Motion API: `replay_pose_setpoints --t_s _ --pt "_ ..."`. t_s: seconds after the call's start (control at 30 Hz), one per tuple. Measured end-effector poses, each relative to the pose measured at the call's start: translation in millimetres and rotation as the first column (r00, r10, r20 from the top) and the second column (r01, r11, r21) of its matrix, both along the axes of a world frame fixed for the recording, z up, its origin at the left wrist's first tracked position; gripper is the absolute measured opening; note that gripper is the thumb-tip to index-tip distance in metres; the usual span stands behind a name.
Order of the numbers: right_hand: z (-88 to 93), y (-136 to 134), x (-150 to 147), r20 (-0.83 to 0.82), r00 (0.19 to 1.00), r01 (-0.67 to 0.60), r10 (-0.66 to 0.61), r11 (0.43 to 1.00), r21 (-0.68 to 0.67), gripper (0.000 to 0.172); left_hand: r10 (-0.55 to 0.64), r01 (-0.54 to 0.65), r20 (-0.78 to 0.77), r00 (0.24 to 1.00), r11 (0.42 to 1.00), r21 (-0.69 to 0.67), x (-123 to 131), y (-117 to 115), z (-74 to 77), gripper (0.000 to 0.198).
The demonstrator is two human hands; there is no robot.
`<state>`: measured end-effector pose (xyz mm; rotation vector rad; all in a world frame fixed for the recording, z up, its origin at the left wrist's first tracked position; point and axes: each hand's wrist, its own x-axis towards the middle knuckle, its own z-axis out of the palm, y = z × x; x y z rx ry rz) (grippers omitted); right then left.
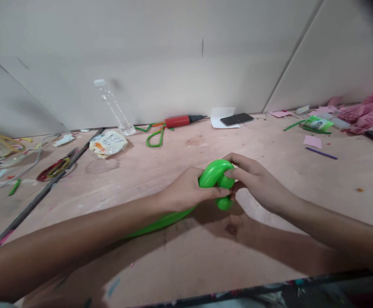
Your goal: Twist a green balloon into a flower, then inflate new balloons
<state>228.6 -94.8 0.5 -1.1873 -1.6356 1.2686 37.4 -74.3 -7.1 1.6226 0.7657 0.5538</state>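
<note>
A long green modelling balloon (216,171) is bent into a loop and small bubbles between my two hands, just over the middle of the table. My left hand (186,188) is wrapped round the loop from the left, its thumb lying across the lower bubbles. From the right, my right hand (248,173) grips the top and side of the bent part with its fingers and thumb. The balloon's long straight end runs back under my left forearm towards the lower left. Some of my fingertips are hidden behind the balloon.
Along the wall lie a red hand pump (177,121), a clear plastic bottle (116,109) standing upright, a crumpled wrapper (108,144) and a dark phone (236,119) on white paper. Scissors (55,168) lie left near a table seam. At right are a purple stick (321,153) and a green packet (318,123).
</note>
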Motion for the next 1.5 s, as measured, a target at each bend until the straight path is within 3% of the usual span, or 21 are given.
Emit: replay_pose_setpoints --t_s 0.17,0.27,0.37,0.4,0.47,0.53,0.57,0.63,0.77,0.83,0.9,1.0,1.1,1.2,1.27,1.37,1.4,1.43,1.5 --pt "-5.0 -2.6 -5.1 -0.149 0.989 0.021 -0.022 1.0 -0.006 0.007 0.072 -0.066 0.05 0.996 0.991 -0.119 5.5 0.4 -8.0 0.021" --pt "-4.7 -2.8 -0.5 -0.075 0.997 0.001 -0.001 1.0 0.005 0.008 0.043 -0.039 0.033 0.999 0.992 -0.122 2.4 4.1 -5.8 0.019" --pt "-2.3 -3.9 7.7 0.125 0.992 -0.046 0.022 0.979 0.198 0.012 0.053 -0.062 -0.059 0.997 0.986 -0.153 -2.5 5.9 -3.4 0.021" --pt "-1.3 -4.4 10.4 0.212 0.977 -0.095 0.029 0.946 0.31 0.023 0.064 -0.079 -0.094 0.994 0.983 -0.165 -3.8 5.9 -3.0 0.021" --pt "0.7 -5.2 14.2 0.41 0.912 -0.249 0.026 0.827 0.504 0.055 0.083 -0.107 -0.132 0.988 0.977 -0.183 -5.1 5.8 -2.9 0.02" --pt "2.3 -5.7 15.2 0.589 0.808 -0.414 -0.001 0.71 0.569 0.073 0.098 -0.118 -0.116 0.988 0.977 -0.178 -4.6 6.0 -3.3 0.018" --pt "2.9 -5.9 14.8 0.649 0.76 -0.467 -0.016 0.681 0.564 0.074 0.101 -0.117 -0.099 0.99 0.978 -0.174 -4.0 6.3 -3.6 0.017" --pt "4.1 -6.4 13.5 0.679 0.734 -0.487 -0.014 0.686 0.54 0.072 0.094 -0.104 -0.069 0.993 0.981 -0.164 -2.9 7.3 -3.9 0.017" --pt "6.2 -7.3 13.4 0.57 0.816 -0.4 0.097 0.807 0.435 0.072 0.069 -0.079 -0.097 0.993 0.992 -0.101 -3.7 9.1 -3.1 0.017" --pt "5.9 -6.8 14.2 0.6 0.797 -0.393 0.074 0.818 0.42 0.078 0.095 -0.105 -0.149 0.984 0.993 -0.062 -4.1 9.1 -2.1 0.015" --pt "4.2 -5.3 14.1 0.692 0.721 -0.437 -0.026 0.758 0.484 0.082 0.138 -0.151 -0.199 0.97 0.987 -0.051 -2.8 8.3 -1.5 0.013" --pt "0.1 -2.5 13.0 0.789 0.584 -0.576 -0.193 0.586 0.57 0.076 0.125 -0.136 -0.124 0.984 0.986 -0.091 2.0 6.0 -2.8 0.019" --pt "-4.1 -0.2 13.5 0.792 0.532 -0.669 -0.299 0.425 0.61 0.051 0.02 -0.027 -0.061 0.998 0.993 -0.114 5.4 3.8 -5.7 0.022" --pt "-7.2 -0.1 14.5 0.753 0.542 -0.66 -0.373 0.366 0.656 0.024 0.0 -0.017 -0.186 0.983 0.996 -0.091 2.4 3.1 -6.1 0.013" --pt "-8.2 -1.2 12.8 0.758 0.536 -0.632 -0.371 0.419 0.652 0.016 -0.005 -0.007 -0.247 0.969 0.999 -0.051 -1.8 2.9 -2.6 0.013" --pt "-6.7 -2.1 6.9 0.782 0.56 -0.52 -0.272 0.619 0.588 0.006 0.008 0.085 -0.427 0.904 0.976 0.199 -5.8 0.2 8.8 0.01" --pt "-5.4 -1.3 5.1 0.78 0.589 -0.468 -0.213 0.697 0.544 0.008 0.06 0.142 -0.521 0.851 0.93 0.338 -5.4 -2.1 13.3 0.01" --pt "-3.7 0.4 3.8 0.766 0.63 -0.424 -0.126 0.772 0.475 0.011 0.138 0.221 -0.603 0.786 0.848 0.481 -4.0 -5.3 17.4 0.01" --pt "-0.1 6.2 3.8 0.667 0.737 -0.372 0.111 0.89 0.263 0.012 0.286 0.42 -0.675 0.681 0.602 0.679 1.4 -14.4 23.2 0.01"
